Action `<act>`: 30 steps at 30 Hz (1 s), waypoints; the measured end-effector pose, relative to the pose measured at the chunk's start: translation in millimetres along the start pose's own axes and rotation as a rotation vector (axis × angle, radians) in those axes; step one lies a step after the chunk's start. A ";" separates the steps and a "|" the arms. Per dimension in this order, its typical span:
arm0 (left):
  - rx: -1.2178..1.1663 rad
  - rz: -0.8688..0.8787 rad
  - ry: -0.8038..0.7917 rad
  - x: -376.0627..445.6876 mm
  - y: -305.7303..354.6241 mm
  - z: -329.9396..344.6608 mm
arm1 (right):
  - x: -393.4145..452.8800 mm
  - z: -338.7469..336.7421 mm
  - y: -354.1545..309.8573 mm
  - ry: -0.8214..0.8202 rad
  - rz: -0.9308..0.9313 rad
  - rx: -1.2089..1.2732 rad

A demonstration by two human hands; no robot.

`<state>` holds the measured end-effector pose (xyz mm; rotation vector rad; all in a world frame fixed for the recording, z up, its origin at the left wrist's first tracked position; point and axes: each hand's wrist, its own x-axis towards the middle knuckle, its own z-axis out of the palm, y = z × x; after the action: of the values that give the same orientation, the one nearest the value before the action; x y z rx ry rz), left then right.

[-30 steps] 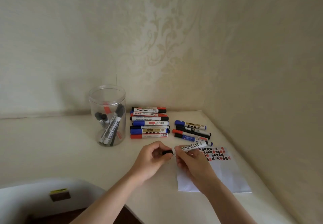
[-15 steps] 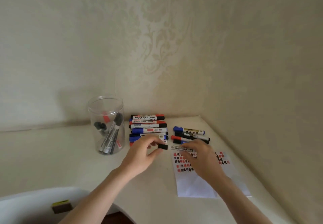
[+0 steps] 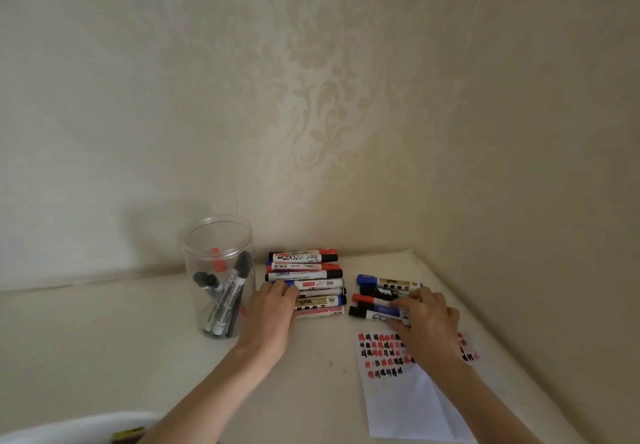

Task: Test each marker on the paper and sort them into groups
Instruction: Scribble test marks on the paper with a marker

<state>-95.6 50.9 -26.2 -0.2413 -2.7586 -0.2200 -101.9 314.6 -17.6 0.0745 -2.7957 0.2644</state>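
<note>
A cream worktop (image 3: 138, 332) fills a papered corner. At about 9 o'clock from the middle of the scene stands a clear plastic jar (image 3: 219, 275), upright, with several markers leaning inside it; print runs along their barrels but is too blurred to read.

Just beside the jar, at its 3 o'clock, lies a stack of markers (image 3: 306, 282), side by side and piled, with black, red and blue caps. Their white labels carry print and a barcode, none of it readable. The left hand (image 3: 273, 315) rests on the near left end of this stack, fingertips on a blue-capped marker (image 3: 313, 284); whether its grip is closed round that marker cannot be told.

At 3 o'clock from the stack, and apart from it, lies a smaller group of markers (image 3: 381, 296). The right hand (image 3: 427, 322) lies over its near right end, fingers curled over the barrel of a black-capped marker (image 3: 375, 314) with boxed black lettering that cannot be made out; the grip looks narrow on it.

At 6 o'clock from this group lies a sheet of white paper (image 3: 412, 405), its far end covered with rows of red and black test marks (image 3: 381, 353), partly under the right hand.
</note>
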 end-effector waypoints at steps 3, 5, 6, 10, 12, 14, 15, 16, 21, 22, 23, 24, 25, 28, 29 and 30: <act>0.082 -0.023 -0.025 2.7 1.3 5.8 | -3.3 6.6 -7.7 0.043 -0.028 0.063; 0.101 -0.025 -0.034 2.8 1.8 8.8 | -6.9 12.8 -12.2 0.113 -0.054 0.153; 0.104 -0.015 -0.039 2.7 1.9 10.5 | -9.6 14.8 -15.0 0.147 -0.074 0.211; 0.045 -0.008 -0.026 -0.1 3.7 13.2 | -23.5 7.2 -36.9 0.061 -0.100 0.473; -0.005 -0.017 -0.007 -2.9 8.3 7.1 | -30.0 -3.7 -51.6 -0.125 -0.006 0.667; -0.129 0.016 0.087 -5.7 14.5 1.4 | -36.7 -14.8 -66.4 -0.340 0.169 0.959; -0.236 0.060 0.146 -8.1 19.9 -2.7 | -39.2 -19.5 -72.0 -0.413 0.254 1.131; -0.351 0.116 0.156 -11.3 27.7 -9.9 | -40.9 -24.7 -76.1 -0.445 0.322 1.292; -0.520 0.199 0.036 -33.3 58.2 -25.6 | -49.7 -35.8 -80.3 -0.311 0.353 1.404; -0.517 0.185 0.000 -38.0 60.2 -24.9 | -52.8 -36.7 -79.3 -0.277 0.319 1.351; -0.507 0.179 -0.037 -42.1 61.1 -23.5 | -56.0 -37.5 -77.3 -0.259 0.280 1.319; -0.522 0.177 -0.074 -45.9 61.9 -22.7 | -59.8 -38.5 -74.7 -0.255 0.242 1.305; -0.569 0.179 -0.118 -49.1 63.4 -23.0 | -63.7 -39.5 -71.6 -0.261 0.210 1.300; -0.721 0.206 -0.214 -53.3 72.2 -28.8 | -72.9 -43.5 -62.4 -0.266 0.173 1.312; -0.750 0.210 -0.244 -53.3 74.9 -30.9 | -75.1 -44.7 -59.4 -0.259 0.173 1.323; -0.770 0.216 -0.266 -52.4 77.1 -31.9 | -76.9 -45.5 -55.8 -0.248 0.170 1.331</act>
<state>-21.5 112.9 -6.6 -0.8033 -2.7275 -1.2643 -10.1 270.1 9.0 0.1750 -2.2900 2.1650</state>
